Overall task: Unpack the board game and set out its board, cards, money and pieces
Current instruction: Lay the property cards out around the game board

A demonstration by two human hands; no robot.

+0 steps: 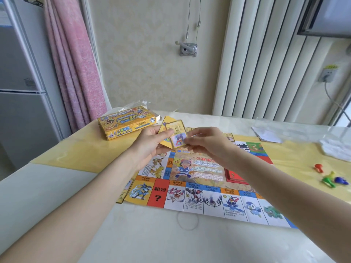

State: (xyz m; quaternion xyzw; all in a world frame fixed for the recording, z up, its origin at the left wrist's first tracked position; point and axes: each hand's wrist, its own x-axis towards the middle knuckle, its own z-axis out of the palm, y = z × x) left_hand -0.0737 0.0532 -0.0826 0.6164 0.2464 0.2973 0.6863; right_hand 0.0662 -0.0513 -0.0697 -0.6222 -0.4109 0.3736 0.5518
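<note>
Sorting cards over the game board

My left hand (152, 141) grips a stack of yellow cards (171, 134) above the paper board (199, 186) spread on the bench (133, 234); my right hand (207, 143) pinches the top card. The game box (123, 124) lies behind.

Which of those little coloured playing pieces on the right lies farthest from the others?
The red piece. It lies apart, farther back on the table, while the green piece, the yellow-green one and the blue piece are bunched close together nearer the person.
</note>
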